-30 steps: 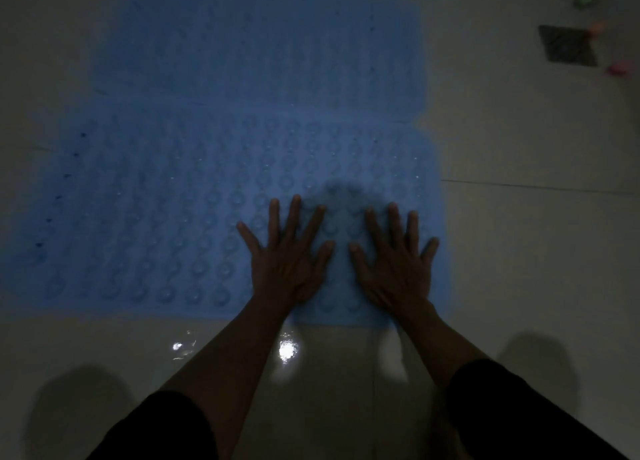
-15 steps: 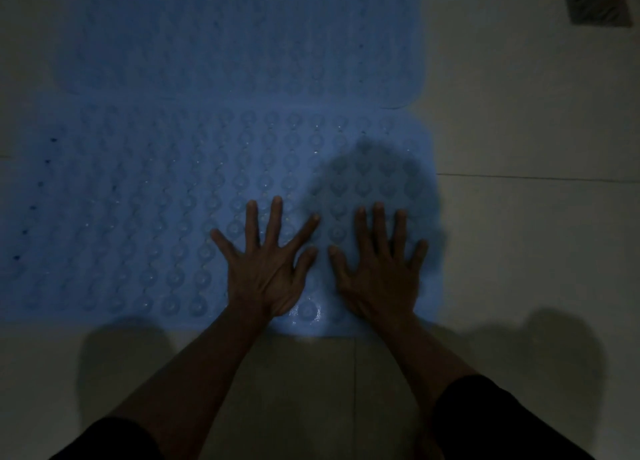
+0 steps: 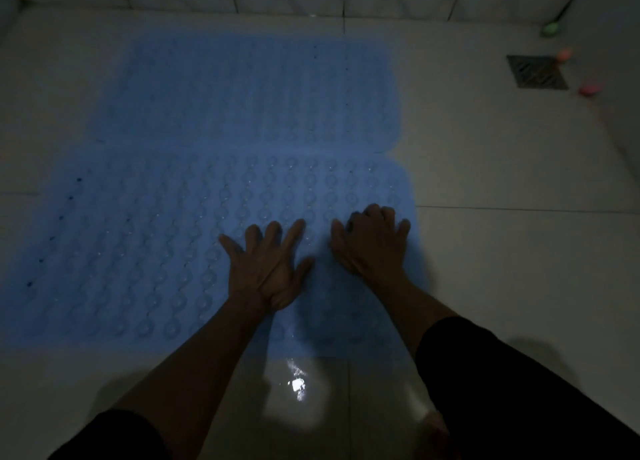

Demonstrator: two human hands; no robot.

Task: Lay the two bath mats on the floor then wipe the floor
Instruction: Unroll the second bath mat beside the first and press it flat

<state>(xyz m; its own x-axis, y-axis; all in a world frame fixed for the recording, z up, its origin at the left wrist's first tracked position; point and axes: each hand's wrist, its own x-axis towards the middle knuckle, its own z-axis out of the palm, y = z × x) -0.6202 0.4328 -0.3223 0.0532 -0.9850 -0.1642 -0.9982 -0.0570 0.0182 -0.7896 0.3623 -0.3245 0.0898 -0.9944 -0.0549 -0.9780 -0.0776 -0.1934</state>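
2 pale blue rubber bath mats with raised round suction bumps lie flat on the glossy white tiled floor (image 3: 502,251). The near mat (image 3: 138,251) and the far mat (image 3: 242,95) sit edge to edge, long sides touching or slightly overlapping; the dim light makes it hard to tell which.

The left hand (image 3: 268,269) is open, fingers spread, palm down on the near mat. The right hand (image 3: 372,243) is also palm down on the near mat close to its right end, but its fingers are curled under rather than flat; it grips nothing that I can see.

Judged stage: mats laid, being pressed down; wiping not yet started.

Risks:
- Wet patch (image 3: 296,385) glints on the tile just below the near mat's front edge. Water under the mat could stop the suction bumps from holding, so the mat may slide when weight shifts.
- A knee or hand may slip on the same wet tile while leaning forward.
- Uneven pressing may leave the right end lifted or rippled.
- Pushing forward may shove the near mat over the far mat's edge.
- Dark square metal floor drain (image 3: 535,71) and 3 small coloured objects sit far right, well apart from the mats; a wipe pass could knock these.
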